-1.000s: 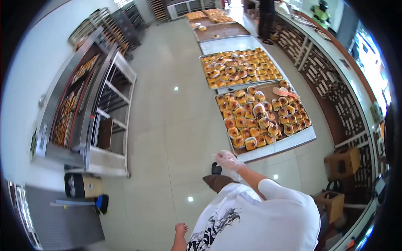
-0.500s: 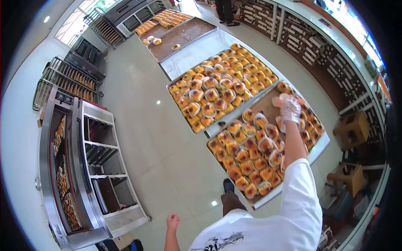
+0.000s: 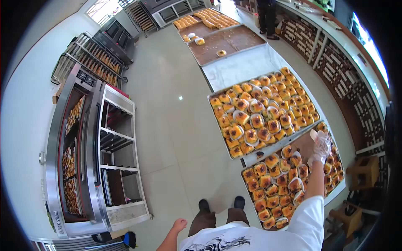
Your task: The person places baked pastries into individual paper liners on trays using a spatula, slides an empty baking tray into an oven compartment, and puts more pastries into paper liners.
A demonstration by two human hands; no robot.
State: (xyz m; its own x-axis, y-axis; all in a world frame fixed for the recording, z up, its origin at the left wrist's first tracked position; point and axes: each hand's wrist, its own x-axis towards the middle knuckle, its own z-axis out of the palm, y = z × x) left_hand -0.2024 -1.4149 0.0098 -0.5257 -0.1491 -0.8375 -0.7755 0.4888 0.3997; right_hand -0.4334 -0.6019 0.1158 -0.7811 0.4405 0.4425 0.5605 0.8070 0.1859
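Note:
My right hand, in a clear plastic glove, reaches over the far right part of the near tray. Its fingers are drawn together around a small pale thing that I cannot make out. Browned buns with dark toppings, several in white paper cups, fill much of this tray. A brown stretch of its bottom shows beside the glove. Just beyond stands a second tray of paler golden buns. My left hand, bare and loosely curled with nothing visible in it, hangs low over the floor, away from the trays.
Farther along the table, a brown tray carries a few buns, with rows of pastries behind. A steel oven and racks line the left. Stools stand right; another person's legs show at the back.
My view has swung left, so the trays and table sit farther right and lower. The gloved right hand stays over the near tray's far right part. My left hand remains low and curled.

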